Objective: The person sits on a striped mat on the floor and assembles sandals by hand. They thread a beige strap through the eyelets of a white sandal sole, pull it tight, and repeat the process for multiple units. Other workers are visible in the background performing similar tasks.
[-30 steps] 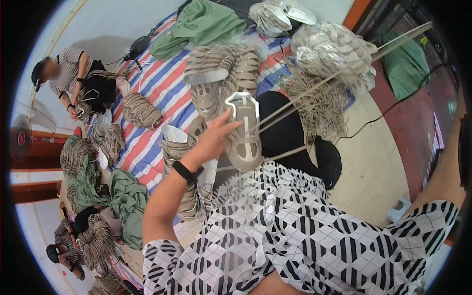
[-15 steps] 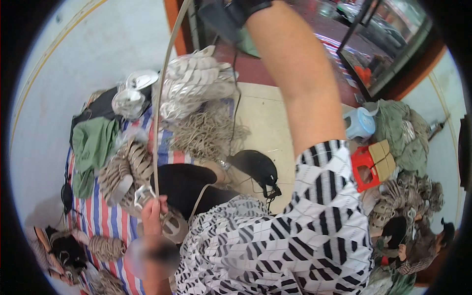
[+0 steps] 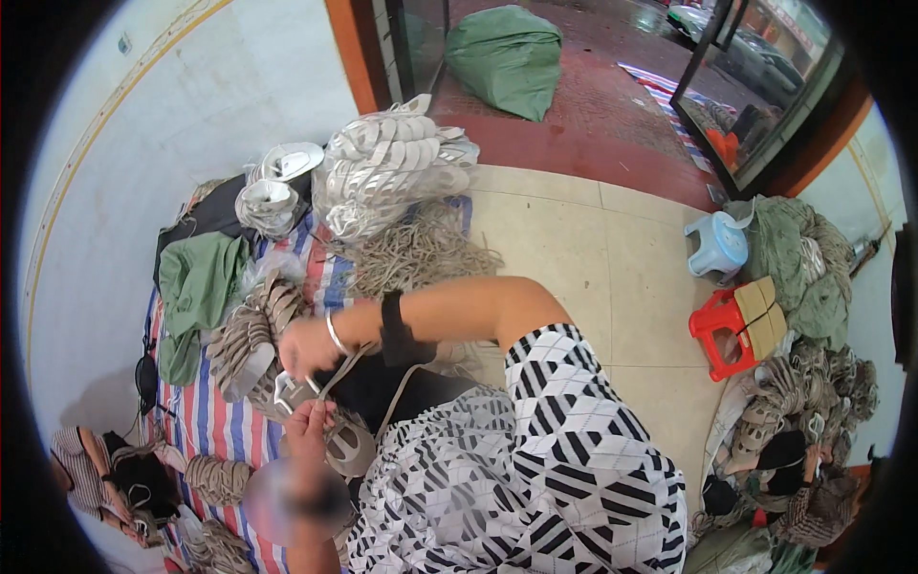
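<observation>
Both hands grip one woven sandal (image 3: 330, 421) over the striped mat (image 3: 206, 421) — right hand (image 3: 308, 346) above, left hand (image 3: 308, 426) below. Beyond the mat: tiled floor (image 3: 574, 249), white wall (image 3: 143, 124) — red stool (image 3: 722, 330) well right.

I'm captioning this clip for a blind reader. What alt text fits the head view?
Two hands work a cord through a woven shoe upper over the person's lap: the right hand, arm crossing the picture, pinches the cord, and the left hand grips the upper. More uppers lie on a striped mat, with two plastic stools beyond.
</observation>
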`<state>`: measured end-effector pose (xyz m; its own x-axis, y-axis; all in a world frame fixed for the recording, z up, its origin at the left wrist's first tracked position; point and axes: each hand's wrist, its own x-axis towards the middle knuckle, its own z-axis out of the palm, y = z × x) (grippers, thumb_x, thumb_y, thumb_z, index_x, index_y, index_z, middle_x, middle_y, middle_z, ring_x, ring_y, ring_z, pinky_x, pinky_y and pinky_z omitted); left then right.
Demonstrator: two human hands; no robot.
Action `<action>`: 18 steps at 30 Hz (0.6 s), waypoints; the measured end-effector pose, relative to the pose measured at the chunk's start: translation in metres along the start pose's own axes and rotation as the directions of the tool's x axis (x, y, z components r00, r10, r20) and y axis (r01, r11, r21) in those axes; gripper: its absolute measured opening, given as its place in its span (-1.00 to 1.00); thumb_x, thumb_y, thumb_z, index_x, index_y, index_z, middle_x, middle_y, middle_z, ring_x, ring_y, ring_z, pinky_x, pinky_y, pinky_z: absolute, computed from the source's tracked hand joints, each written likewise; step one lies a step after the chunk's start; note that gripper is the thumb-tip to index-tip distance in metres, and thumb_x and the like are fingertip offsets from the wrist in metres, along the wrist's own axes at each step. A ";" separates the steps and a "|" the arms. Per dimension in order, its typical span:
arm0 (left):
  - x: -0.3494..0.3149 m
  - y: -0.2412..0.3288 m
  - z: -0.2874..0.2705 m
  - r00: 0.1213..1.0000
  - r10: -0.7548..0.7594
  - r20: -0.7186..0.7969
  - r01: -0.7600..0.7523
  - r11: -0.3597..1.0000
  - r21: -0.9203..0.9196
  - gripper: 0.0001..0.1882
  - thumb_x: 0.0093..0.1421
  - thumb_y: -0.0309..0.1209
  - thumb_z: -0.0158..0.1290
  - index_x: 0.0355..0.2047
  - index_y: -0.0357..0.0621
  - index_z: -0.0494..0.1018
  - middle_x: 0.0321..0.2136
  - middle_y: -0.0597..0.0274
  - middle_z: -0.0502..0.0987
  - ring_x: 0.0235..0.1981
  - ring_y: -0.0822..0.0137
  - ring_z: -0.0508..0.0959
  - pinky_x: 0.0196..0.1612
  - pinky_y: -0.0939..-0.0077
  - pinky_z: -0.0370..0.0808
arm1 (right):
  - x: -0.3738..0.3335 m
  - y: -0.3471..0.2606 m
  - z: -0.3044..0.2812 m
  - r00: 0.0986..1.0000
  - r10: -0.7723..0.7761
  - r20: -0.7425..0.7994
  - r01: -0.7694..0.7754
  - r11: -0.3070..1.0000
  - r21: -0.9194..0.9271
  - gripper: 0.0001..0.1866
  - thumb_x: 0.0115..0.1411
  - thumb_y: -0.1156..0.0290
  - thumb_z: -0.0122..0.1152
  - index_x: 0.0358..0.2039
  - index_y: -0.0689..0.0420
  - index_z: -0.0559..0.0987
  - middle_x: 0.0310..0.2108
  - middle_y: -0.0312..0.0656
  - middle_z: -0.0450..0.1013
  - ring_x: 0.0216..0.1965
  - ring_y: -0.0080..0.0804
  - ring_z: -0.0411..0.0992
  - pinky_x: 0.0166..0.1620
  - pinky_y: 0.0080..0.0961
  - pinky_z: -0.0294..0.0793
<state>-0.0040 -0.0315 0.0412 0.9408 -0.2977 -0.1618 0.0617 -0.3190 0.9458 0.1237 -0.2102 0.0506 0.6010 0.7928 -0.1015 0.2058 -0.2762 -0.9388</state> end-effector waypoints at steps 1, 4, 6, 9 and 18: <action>0.001 -0.002 -0.002 1.000 -0.009 -0.013 0.011 0.993 0.121 -0.76 0.26 -0.38 -0.07 -0.37 -0.30 0.51 -0.58 0.37 0.46 -0.53 0.55 0.39 -0.45 0.64 0.30 | 0.004 -0.001 0.014 0.954 -0.107 0.279 0.189 0.939 -0.286 -0.79 -0.06 0.37 0.19 -0.37 0.13 0.62 -0.64 -0.29 0.50 -0.70 -0.53 0.39 -0.60 -0.52 0.33; 0.007 -0.001 0.010 0.991 0.130 -0.016 -0.123 0.966 0.225 -0.77 0.22 -0.43 -0.08 -0.25 -0.31 0.51 -0.56 0.26 0.49 -0.51 0.44 0.44 -0.42 0.53 0.37 | -0.014 0.006 0.031 0.883 -0.060 0.466 0.141 0.980 -0.141 -0.51 0.14 -0.12 0.05 -0.44 0.08 0.63 -0.62 -0.28 0.53 -0.63 -0.48 0.44 -0.59 -0.52 0.36; 0.010 -0.001 0.004 0.995 0.098 0.034 -0.103 0.924 0.368 -0.72 0.21 -0.37 -0.05 -0.14 -0.25 0.48 -0.46 0.05 0.53 -0.44 0.28 0.51 -0.33 0.47 0.41 | -0.012 -0.003 0.024 0.857 0.131 0.498 0.100 0.906 -0.410 -0.47 0.12 -0.14 0.01 -0.57 0.08 0.62 -0.71 -0.27 0.50 -0.69 -0.42 0.43 -0.62 -0.46 0.38; -0.001 -0.014 -0.004 0.946 0.260 -0.193 -0.191 0.929 0.317 -0.77 0.28 -0.36 -0.05 -0.21 -0.25 0.50 -0.42 0.19 0.53 -0.35 0.46 0.47 -0.27 0.56 0.39 | -0.014 -0.003 0.014 0.843 0.258 0.472 -0.155 0.957 -0.247 -0.65 0.11 0.15 0.07 -0.59 0.16 0.58 -0.76 -0.24 0.45 -0.82 -0.53 0.30 -0.74 -0.56 0.25; -0.041 -0.033 -0.003 0.939 0.112 -0.324 0.112 0.794 0.598 -0.69 0.00 -0.34 0.23 -0.27 -0.10 0.40 -0.48 0.21 0.39 -0.37 0.21 0.46 -0.30 0.40 0.42 | 0.011 0.037 0.032 0.873 0.361 0.329 -0.487 0.689 0.537 -0.72 0.23 0.31 0.06 -0.41 0.29 0.54 -0.62 -0.09 0.50 -0.88 -0.68 0.17 -0.81 -0.75 0.06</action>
<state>-0.0437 -0.0062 0.0176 0.9987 -0.0236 0.0452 -0.0450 -0.8246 0.5639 0.1134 -0.1945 0.0041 0.3450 0.7709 -0.5355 -0.5658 -0.2844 -0.7739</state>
